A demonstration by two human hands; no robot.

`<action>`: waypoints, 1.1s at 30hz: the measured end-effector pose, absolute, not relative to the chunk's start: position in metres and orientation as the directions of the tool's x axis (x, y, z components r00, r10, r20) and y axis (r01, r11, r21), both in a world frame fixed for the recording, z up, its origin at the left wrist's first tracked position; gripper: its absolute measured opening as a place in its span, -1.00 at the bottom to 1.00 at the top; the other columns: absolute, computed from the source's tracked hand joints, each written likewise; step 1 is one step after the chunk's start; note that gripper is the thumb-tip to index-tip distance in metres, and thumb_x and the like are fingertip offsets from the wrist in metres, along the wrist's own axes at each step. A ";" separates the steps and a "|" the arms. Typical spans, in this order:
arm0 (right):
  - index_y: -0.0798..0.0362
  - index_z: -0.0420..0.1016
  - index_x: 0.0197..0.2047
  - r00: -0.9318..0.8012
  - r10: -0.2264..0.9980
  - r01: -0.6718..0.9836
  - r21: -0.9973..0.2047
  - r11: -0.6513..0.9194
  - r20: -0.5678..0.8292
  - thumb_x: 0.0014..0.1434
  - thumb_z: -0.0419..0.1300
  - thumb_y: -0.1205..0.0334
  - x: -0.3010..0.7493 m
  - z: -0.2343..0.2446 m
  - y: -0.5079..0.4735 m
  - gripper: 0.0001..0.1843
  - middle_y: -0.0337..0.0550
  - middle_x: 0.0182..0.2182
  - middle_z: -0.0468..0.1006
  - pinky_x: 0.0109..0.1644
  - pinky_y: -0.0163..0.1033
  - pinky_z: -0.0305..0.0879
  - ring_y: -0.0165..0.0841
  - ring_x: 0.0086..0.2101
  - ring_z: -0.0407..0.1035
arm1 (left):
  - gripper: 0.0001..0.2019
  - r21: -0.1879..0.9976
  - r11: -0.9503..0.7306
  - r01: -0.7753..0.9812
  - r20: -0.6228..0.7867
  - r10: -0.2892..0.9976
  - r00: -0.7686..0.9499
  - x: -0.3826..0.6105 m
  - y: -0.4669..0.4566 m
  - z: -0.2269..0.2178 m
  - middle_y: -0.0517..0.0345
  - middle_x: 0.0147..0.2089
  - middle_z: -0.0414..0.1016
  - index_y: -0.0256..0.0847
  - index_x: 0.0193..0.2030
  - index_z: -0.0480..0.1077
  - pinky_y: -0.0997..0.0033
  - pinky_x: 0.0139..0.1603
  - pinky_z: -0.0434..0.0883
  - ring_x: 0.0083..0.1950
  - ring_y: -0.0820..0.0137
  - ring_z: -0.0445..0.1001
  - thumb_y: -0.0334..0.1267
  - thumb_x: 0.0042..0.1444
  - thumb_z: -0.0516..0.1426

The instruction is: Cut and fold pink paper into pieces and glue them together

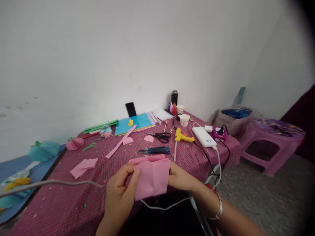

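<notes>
A folded piece of pink paper [153,178] is held up over the near edge of the table, with creases and layers showing. My left hand [122,191] pinches its left side, thumb in front. At the right edge my right hand [179,177] grips the paper from behind, so some of its fingers are hidden. Just beyond the paper lies a blue utility knife [157,150], and past that black-handled scissors [161,136]. Two pink half-round paper pieces [149,139] and a long pink paper strip [121,142] lie nearby. More pink paper pieces [84,167] rest to the left.
A yellow glue gun [183,136], white power bank [204,136] and cables are on the right. Paper cups [184,120] and paint bottles [174,108] stand behind. Coloured sheets [140,121] lie at the back. A white cable [49,183] crosses the left. A pink stool [273,141] stands right.
</notes>
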State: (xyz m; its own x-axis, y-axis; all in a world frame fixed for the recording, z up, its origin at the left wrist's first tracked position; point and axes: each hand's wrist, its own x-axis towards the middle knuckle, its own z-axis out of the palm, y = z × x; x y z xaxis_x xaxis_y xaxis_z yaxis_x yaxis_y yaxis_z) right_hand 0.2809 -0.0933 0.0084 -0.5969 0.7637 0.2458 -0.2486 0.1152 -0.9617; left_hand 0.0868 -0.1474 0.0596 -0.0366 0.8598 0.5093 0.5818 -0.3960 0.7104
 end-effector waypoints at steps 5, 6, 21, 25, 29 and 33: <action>0.06 0.63 -0.26 -0.348 0.835 -0.235 -0.902 0.362 0.426 0.19 0.29 0.08 0.282 0.022 -0.106 -0.78 -0.24 -0.45 0.43 -0.32 -0.33 0.26 -0.42 -0.41 0.29 | -0.87 0.645 -0.484 0.591 0.556 0.828 0.071 0.093 -0.145 0.050 0.27 -0.36 0.50 -0.13 -0.25 0.44 0.53 -0.34 0.38 -0.37 0.47 0.48 -0.28 0.27 0.07; 0.06 0.63 -0.29 -0.314 0.833 -0.221 -0.888 0.403 0.456 0.20 0.28 0.10 0.281 0.023 -0.108 -0.79 -0.25 -0.47 0.41 -0.34 -0.33 0.23 -0.42 -0.43 0.28 | -0.88 0.631 -0.507 0.587 0.585 0.808 0.069 0.094 -0.145 0.049 0.24 -0.29 0.52 -0.12 -0.23 0.44 0.52 -0.26 0.40 -0.27 0.45 0.51 -0.30 0.27 0.06; 0.04 0.61 -0.40 -0.182 0.857 -0.141 -0.876 0.462 0.482 0.22 0.23 0.18 0.284 0.025 -0.113 -0.80 -0.24 -0.50 0.38 -0.39 -0.32 0.18 -0.41 -0.45 0.26 | -0.81 0.722 -0.508 0.469 0.595 0.803 -0.046 0.096 -0.147 0.048 0.26 -0.25 0.47 -0.15 -0.45 0.36 0.52 -0.24 0.39 -0.26 0.48 0.47 -0.38 0.20 0.15; 0.04 0.63 -0.37 -0.163 0.864 -0.130 -0.878 0.460 0.476 0.21 0.21 0.21 0.284 0.025 -0.113 -0.81 -0.24 -0.51 0.38 -0.41 -0.32 0.17 -0.42 -0.47 0.25 | -0.79 0.760 -0.497 0.418 0.550 0.835 -0.008 0.096 -0.146 0.049 0.25 -0.28 0.46 -0.16 -0.47 0.34 0.51 -0.26 0.37 -0.27 0.48 0.47 -0.38 0.20 0.14; 0.05 0.59 -0.42 -0.148 0.860 -0.149 -0.870 0.469 0.489 0.20 0.21 0.22 0.283 0.024 -0.112 -0.81 -0.26 -0.52 0.36 -0.42 -0.34 0.16 -0.44 -0.48 0.23 | -0.78 0.757 -0.497 0.424 0.556 0.831 -0.017 0.096 -0.146 0.049 0.25 -0.28 0.45 -0.17 -0.48 0.32 0.52 -0.27 0.36 -0.29 0.49 0.45 -0.39 0.19 0.15; 0.06 0.53 -0.46 -0.139 0.863 -0.142 -0.872 0.469 0.486 0.20 0.21 0.21 0.281 0.025 -0.112 -0.78 -0.26 -0.53 0.36 -0.43 -0.34 0.18 -0.44 -0.47 0.24 | -0.78 0.752 -0.489 0.442 0.562 0.826 -0.041 0.096 -0.145 0.046 0.26 -0.30 0.44 -0.16 -0.49 0.31 0.52 -0.32 0.33 -0.32 0.50 0.43 -0.39 0.19 0.15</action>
